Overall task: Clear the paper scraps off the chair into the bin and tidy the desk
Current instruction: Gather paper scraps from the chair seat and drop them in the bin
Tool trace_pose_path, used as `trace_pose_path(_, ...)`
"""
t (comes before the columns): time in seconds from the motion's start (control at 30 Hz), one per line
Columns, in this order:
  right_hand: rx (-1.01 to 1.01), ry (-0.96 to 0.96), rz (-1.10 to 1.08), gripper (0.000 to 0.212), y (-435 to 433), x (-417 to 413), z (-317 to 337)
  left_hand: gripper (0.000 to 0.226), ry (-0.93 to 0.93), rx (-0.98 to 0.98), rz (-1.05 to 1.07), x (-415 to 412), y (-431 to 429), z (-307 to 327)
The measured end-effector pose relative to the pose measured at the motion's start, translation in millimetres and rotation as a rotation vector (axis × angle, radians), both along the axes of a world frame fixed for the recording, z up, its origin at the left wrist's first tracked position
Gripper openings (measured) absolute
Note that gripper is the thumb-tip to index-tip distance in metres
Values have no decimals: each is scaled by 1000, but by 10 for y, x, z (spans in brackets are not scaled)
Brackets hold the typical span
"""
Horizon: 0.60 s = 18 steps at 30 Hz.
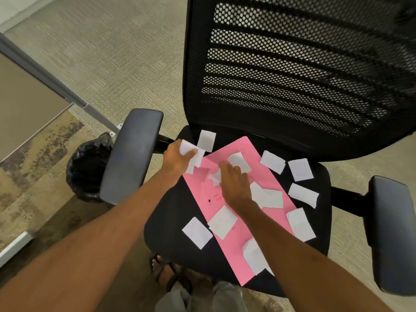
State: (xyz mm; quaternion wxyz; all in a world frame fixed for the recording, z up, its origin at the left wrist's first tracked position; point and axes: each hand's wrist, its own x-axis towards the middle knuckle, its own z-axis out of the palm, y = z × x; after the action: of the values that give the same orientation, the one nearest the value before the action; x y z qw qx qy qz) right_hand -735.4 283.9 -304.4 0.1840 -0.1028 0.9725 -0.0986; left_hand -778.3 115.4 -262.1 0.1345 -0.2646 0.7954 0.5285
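Observation:
A black office chair's seat carries a large pink sheet and several white paper scraps scattered over both. My left hand is at the seat's back left corner, closed around a few white scraps. My right hand rests palm down on the pink sheet, fingers curled on a scrap, with another crumpled scrap under its thumb side. A bin lined with a black bag stands on the floor left of the chair, partly behind the left armrest.
The chair's mesh backrest rises behind the seat. Padded armrests stand at the left and right. A desk edge and grey partition lie at far left. My sandalled foot is under the seat's front edge.

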Motion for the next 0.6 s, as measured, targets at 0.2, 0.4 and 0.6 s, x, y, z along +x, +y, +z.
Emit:
trace_pose_path(0.2, -68, 94, -94, 26, 122, -131, 30, 33, -181, 175, -46, -390, 251, -81)
trace_pose_path(0.4, -10, 125, -223, 21, 440, -355, 82, 48, -115, -135, -315, -512, 339, -288)
trace_pose_path(0.6, 63, -88, -127, 34, 466, -476, -37, 41, 4, -618, -705, -443, 413, -436)
